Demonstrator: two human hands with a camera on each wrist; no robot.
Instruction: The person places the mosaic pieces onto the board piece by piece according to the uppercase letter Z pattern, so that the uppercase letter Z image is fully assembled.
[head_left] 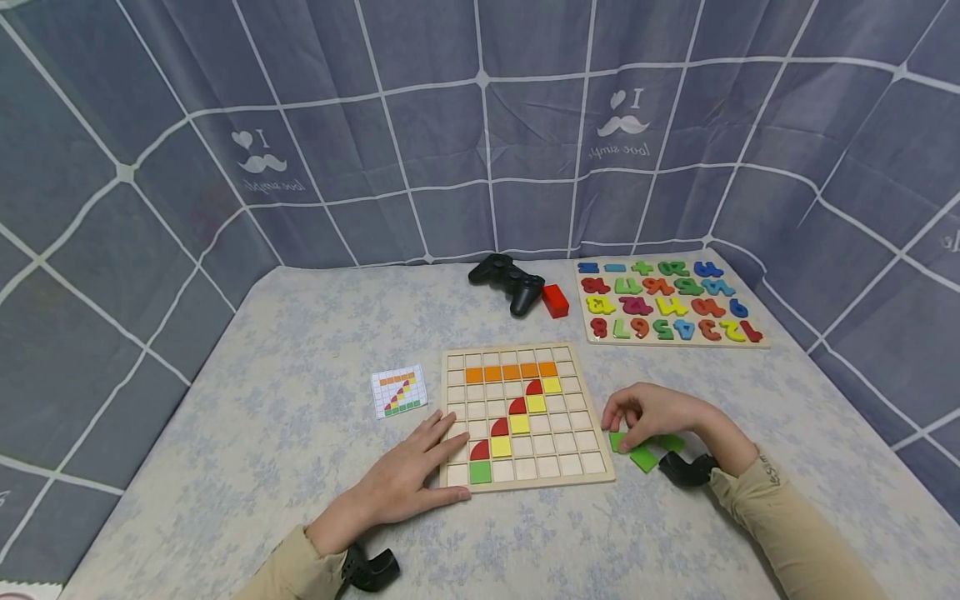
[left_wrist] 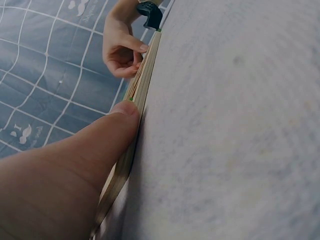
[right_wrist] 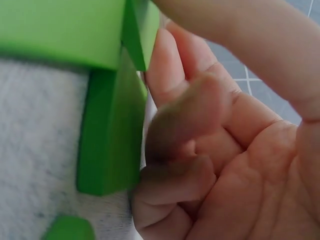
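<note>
A wooden grid board [head_left: 555, 468] lies on the table, with a row of orange tiles [head_left: 512, 372], a diagonal of yellow squares [head_left: 519, 424] and red quarter-round tiles [head_left: 500, 427], and one green square [head_left: 480, 472] in the bottom row. My left hand [head_left: 405, 475] rests on the board's left edge, fingers spread; its thumb [left_wrist: 122, 112] touches the near edge. Right of the board, my right hand [head_left: 663, 414] pinches a green tile [right_wrist: 141, 35] at the fingertips, its other fingers curled. More green tiles [head_left: 643, 458] lie loose under that hand, partly hidden.
Left of the board lies a small pattern card [head_left: 399, 392]. Behind stand a black game controller [head_left: 508, 282] and a red block [head_left: 555, 301]. A number puzzle board [head_left: 667, 302] lies at the back right. Tiled-print curtains [head_left: 420, 150] surround the table.
</note>
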